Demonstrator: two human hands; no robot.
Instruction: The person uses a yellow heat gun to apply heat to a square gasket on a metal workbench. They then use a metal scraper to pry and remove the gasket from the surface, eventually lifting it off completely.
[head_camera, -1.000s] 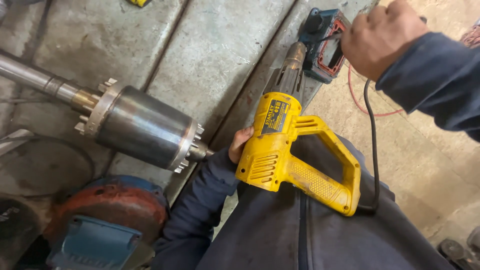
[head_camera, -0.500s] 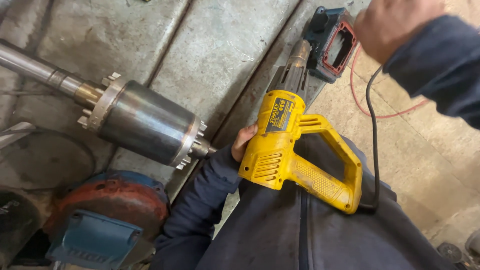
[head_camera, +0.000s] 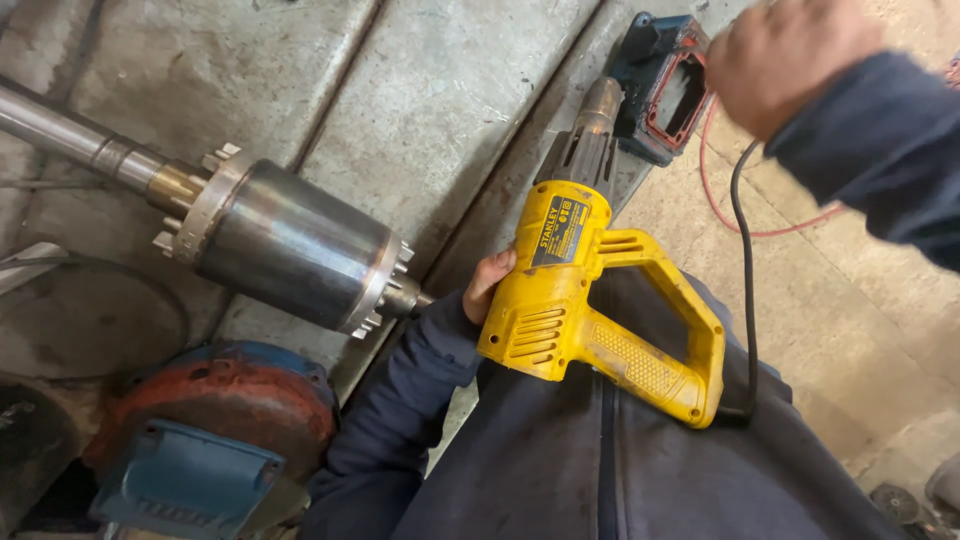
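Looks like the setup stage, with the yellow heat gun (head_camera: 560, 300) lying across the lap and the left hand (head_camera: 488, 285) pressed against its side, fingers mostly hidden, so can't tell the grip. Can't tell either whether the blurry, curled right hand (head_camera: 790, 60) has the black cord (head_camera: 745, 250). Probably calls for a proper hold on the handle next.

Surface: grey concrete floor (head_camera: 440, 90), stained, crossed by straight grooves.
On it, left: a steel cylinder (head_camera: 285, 250) on a long shaft, lying on its side.
Lower left: a rusty blue motor (head_camera: 200, 430).
Upper right: a dark blue frame (head_camera: 665, 85) beside a red cable (head_camera: 720, 210).
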